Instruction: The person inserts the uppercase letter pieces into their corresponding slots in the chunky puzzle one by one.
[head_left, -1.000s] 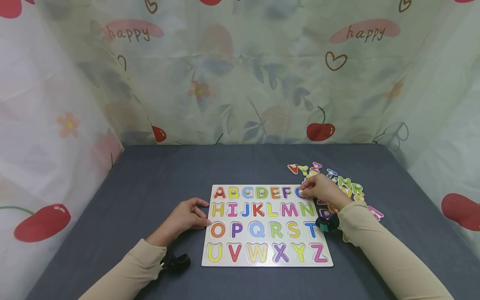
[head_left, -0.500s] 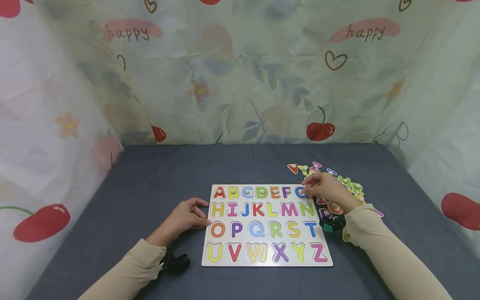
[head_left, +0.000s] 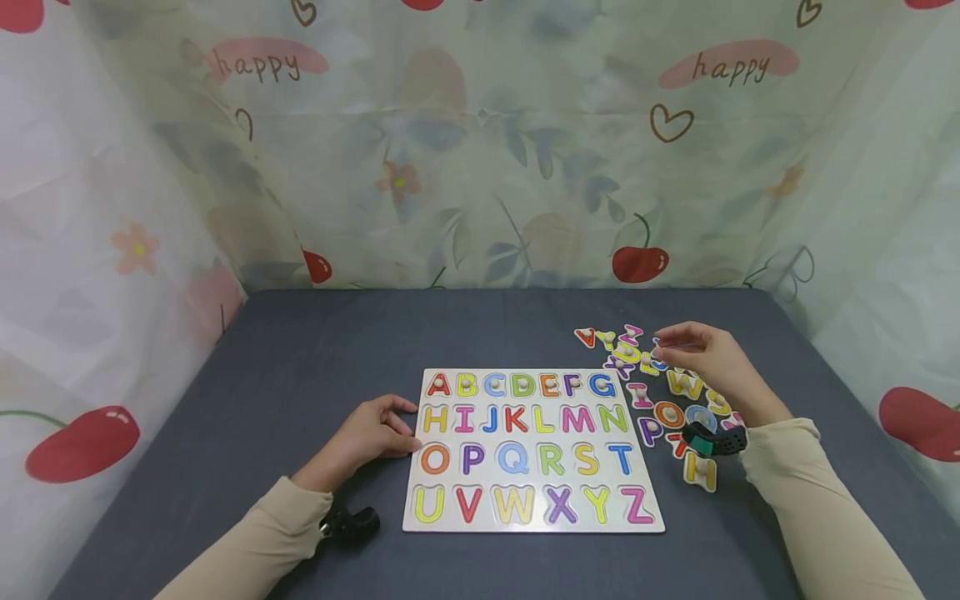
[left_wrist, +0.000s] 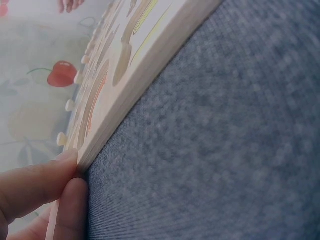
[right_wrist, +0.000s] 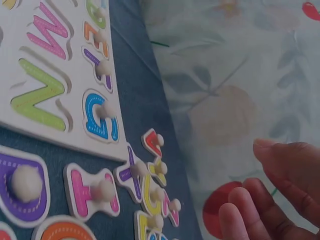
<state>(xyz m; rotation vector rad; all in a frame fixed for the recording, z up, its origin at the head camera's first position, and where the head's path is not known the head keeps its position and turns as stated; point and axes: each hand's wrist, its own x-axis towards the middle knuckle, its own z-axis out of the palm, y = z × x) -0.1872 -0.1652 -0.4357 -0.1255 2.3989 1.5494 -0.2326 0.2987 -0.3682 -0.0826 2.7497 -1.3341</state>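
Tabletop (head_left: 360,342): board (head_left: 534,438), long axis left-right.

Soft, dim light; wrist pics hazy, L-cam cloth (left_wrist: 225,130) blurry.

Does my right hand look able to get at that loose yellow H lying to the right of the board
Probably yes. Your right hand appears to hold nothing, and the yellow H lies uncovered on the table. It would likely just need to draw back toward you.
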